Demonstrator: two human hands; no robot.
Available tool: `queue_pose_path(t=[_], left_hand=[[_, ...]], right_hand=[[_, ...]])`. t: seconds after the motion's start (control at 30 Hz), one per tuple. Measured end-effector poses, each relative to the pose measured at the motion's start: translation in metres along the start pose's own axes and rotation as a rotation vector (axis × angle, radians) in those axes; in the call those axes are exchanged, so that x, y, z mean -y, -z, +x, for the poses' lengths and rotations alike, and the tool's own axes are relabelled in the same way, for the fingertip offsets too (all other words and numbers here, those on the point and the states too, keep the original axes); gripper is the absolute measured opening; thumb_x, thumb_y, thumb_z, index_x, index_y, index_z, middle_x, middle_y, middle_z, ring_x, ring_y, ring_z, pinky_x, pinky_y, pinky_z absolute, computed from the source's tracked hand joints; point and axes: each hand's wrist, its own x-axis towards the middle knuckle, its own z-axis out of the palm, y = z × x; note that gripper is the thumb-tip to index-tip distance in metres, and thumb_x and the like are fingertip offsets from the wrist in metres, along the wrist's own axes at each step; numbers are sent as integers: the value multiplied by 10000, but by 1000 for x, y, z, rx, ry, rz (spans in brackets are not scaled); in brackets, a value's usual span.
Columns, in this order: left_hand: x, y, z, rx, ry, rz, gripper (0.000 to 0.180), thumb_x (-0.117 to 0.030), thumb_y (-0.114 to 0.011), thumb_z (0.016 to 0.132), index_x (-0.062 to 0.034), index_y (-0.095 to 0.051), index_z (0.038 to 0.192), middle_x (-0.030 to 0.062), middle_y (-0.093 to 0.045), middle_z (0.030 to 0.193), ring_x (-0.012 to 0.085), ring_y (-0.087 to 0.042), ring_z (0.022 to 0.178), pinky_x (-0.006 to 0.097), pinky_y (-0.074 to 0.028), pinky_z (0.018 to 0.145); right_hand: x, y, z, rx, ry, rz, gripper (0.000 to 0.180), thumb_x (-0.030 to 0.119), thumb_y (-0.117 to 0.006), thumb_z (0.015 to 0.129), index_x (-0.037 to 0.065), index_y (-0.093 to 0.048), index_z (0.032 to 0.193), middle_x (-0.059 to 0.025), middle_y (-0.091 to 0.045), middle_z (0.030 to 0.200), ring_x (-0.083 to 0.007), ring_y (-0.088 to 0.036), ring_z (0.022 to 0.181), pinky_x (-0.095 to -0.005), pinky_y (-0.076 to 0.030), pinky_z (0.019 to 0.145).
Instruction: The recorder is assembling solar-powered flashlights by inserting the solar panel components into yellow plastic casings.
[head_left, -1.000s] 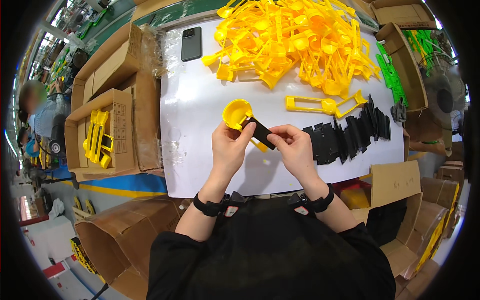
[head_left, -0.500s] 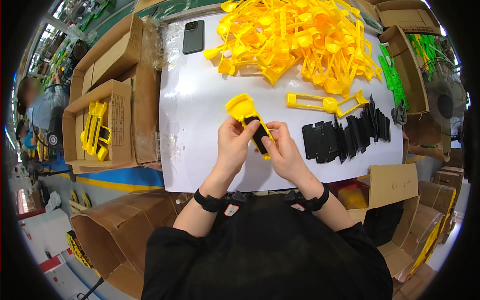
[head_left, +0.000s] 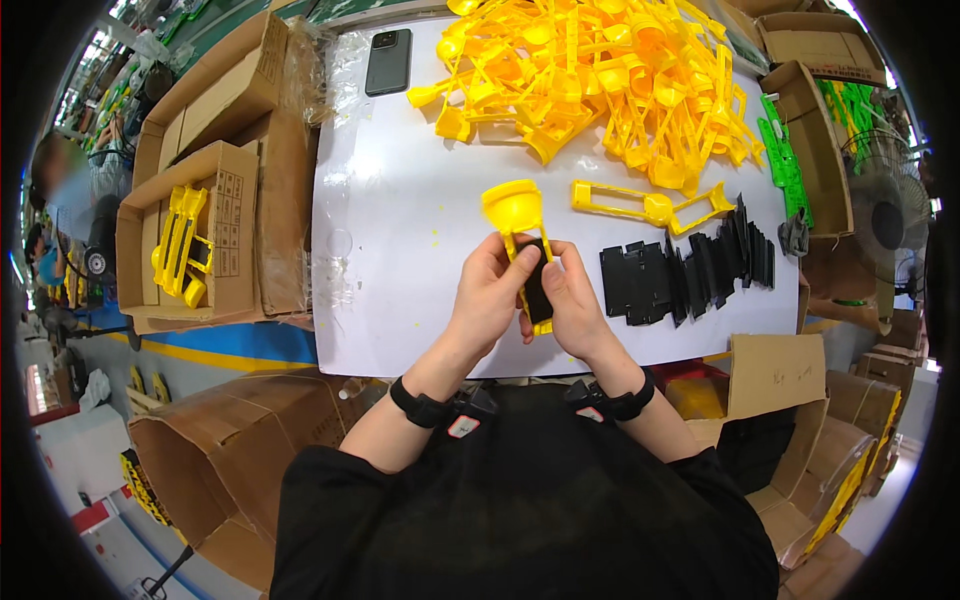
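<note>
Between my hands, above the near part of the white table (head_left: pixel 385 270), is a yellow plastic frame (head_left: pixel 514 207) with a rounded, flared end pointing away from me. A black rectangular plate (head_left: pixel 536 283) lies within the frame's long slot. My left hand (head_left: pixel 492 297) grips the frame's left side, its thumb on the black plate. My right hand (head_left: pixel 577 303) closes round the right side, thumb along the plate's edge. Fingers hide part of the frame's underside. Beyond my right hand lies another yellow frame (head_left: pixel 657 208), with a row of black plates (head_left: pixel 640 284) nearer to me.
A large heap of yellow frames (head_left: pixel 600 85) covers the table's far side, with a black phone (head_left: pixel 388 62) to its left. At left, a cardboard box (head_left: pixel 237 225) holds several yellow frames. Green plastic parts (head_left: pixel 783 160) lie at the right edge. Open cartons (head_left: pixel 190 450) stand below the table.
Both hands have shifted slightly right and nearer to me with the yellow frame. The frame has turned from a slant to nearly straight away from me. My right thumb has moved along the plate.
</note>
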Motion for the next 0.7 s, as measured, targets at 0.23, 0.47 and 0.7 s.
queue_pose_path(t=[0.23, 0.47, 0.7], left_hand=[[18, 1, 4, -43, -65, 46, 150, -131, -532, 957, 7, -508, 1010, 52, -590, 787, 97, -533, 496, 240, -402, 343], [6, -11, -2, -6, -5, -112, 156, -124, -559, 941, 1, -533, 1030, 45, -602, 822, 93, -562, 575, 229, -458, 391], [15, -2, 3, 52, 88, -70, 169, -147, -552, 950, -5, -540, 1042, 51, -605, 829, 97, -574, 597, 235, -467, 413]], right_hand=[[-7, 7, -4, -108, 54, -110, 425, 399, -367, 1014, 37, -327, 1234, -96, -563, 794, -144, -567, 539, -268, -475, 463], [-1, 4, -11, -67, 48, -56, 459, 411, -362, 1012, 41, -307, 1278, -103, -562, 821, -141, -572, 571, -259, -474, 487], [-7, 9, -13, -57, 36, -46, 442, 369, -366, 1015, 41, -288, 1301, -93, -550, 817, -130, -558, 570, -255, -465, 487]])
